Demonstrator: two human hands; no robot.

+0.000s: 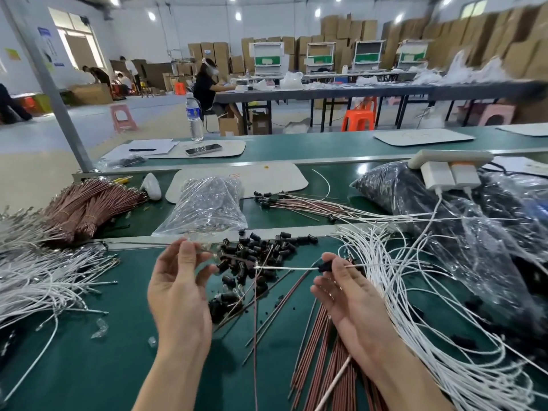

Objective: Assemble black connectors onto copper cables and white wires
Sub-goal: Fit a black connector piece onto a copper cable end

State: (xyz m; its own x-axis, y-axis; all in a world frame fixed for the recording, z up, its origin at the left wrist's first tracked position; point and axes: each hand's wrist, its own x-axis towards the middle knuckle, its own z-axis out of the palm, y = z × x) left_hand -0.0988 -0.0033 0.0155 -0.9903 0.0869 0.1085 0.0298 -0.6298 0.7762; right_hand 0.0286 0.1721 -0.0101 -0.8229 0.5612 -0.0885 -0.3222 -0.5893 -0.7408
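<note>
My right hand (350,295) pinches a black connector (324,266) between thumb and forefinger. A white wire (284,267) runs left from that connector to a metal tip, where a thin copper cable (255,336) hangs straight down. My left hand (178,283) is raised palm-up beside the tip, fingers loosely curled and holding nothing I can make out. A pile of loose black connectors (258,250) lies just behind both hands. Copper cables (320,360) lie under my right wrist, with white wires (415,292) spread to the right.
The green bench (89,366) also carries white wires (38,280) at left, bundled copper cables (89,206), a clear bag (207,206), finished assemblies (302,203) and dark bags (489,232) under a power strip (444,164). A water bottle (194,117) and a phone (203,149) sit farther back.
</note>
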